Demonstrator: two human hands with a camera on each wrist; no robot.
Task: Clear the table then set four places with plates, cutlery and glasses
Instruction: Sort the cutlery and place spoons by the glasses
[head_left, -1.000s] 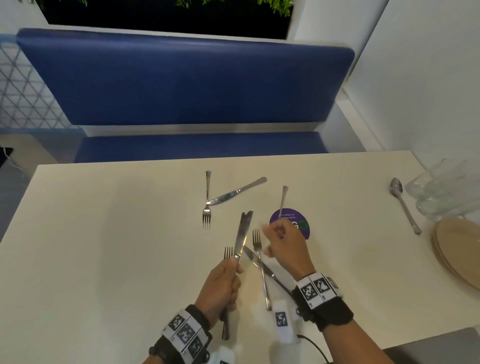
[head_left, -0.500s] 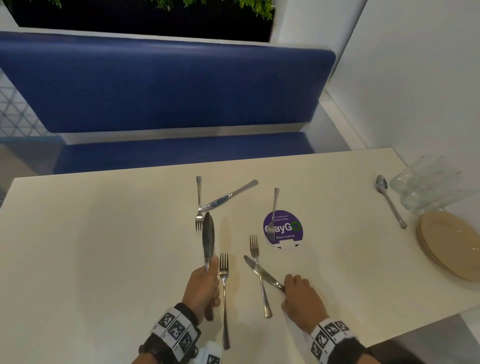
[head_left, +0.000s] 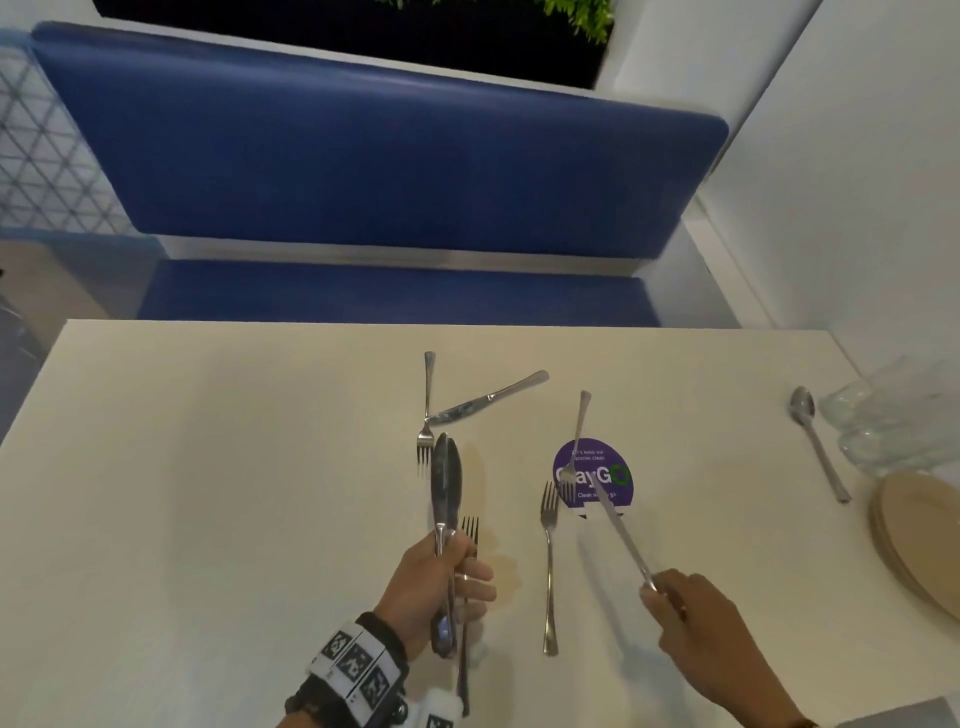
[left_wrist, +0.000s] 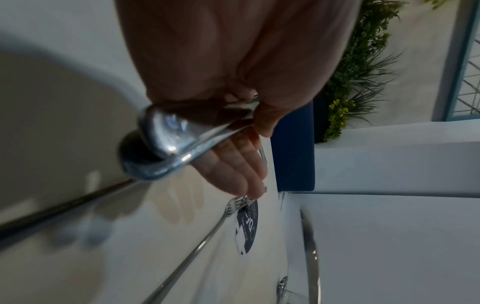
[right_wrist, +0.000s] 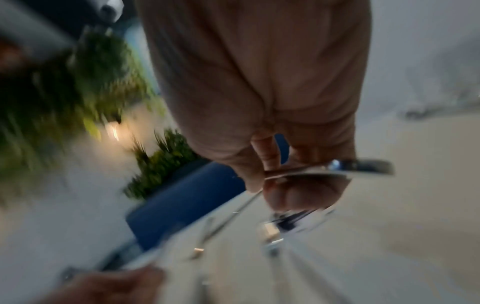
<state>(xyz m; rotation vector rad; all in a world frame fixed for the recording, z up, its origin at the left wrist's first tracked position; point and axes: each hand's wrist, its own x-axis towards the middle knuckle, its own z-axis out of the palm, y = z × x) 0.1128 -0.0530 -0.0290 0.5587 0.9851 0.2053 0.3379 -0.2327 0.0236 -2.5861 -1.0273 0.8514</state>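
My left hand (head_left: 457, 566) grips a table knife (head_left: 445, 483) by its handle, blade pointing away from me; the left wrist view shows the handle end (left_wrist: 166, 142) pinched under the thumb. A fork (head_left: 464, 670) lies on the table just under that hand. My right hand (head_left: 670, 597) pinches a second knife (head_left: 618, 530) by the handle, lifted, with its blade slanting over the purple sticker (head_left: 615, 486). The right wrist view is blurred but shows that handle (right_wrist: 358, 166) between the fingers. Another fork (head_left: 549, 566) lies between my hands.
Farther out lie a fork (head_left: 426, 410) crossed by a knife (head_left: 488, 400), and a fork (head_left: 577, 431) reaching onto the sticker. A spoon (head_left: 818, 441), clear glasses (head_left: 893, 410) and stacked tan plates (head_left: 919, 535) sit at the right edge by the wall. A blue bench (head_left: 363, 171) stands behind the table.
My right hand dropped from near the sticker onto the knife lying on the table and has lifted it. The left hand keeps its knife; the fork it held lies on the table.
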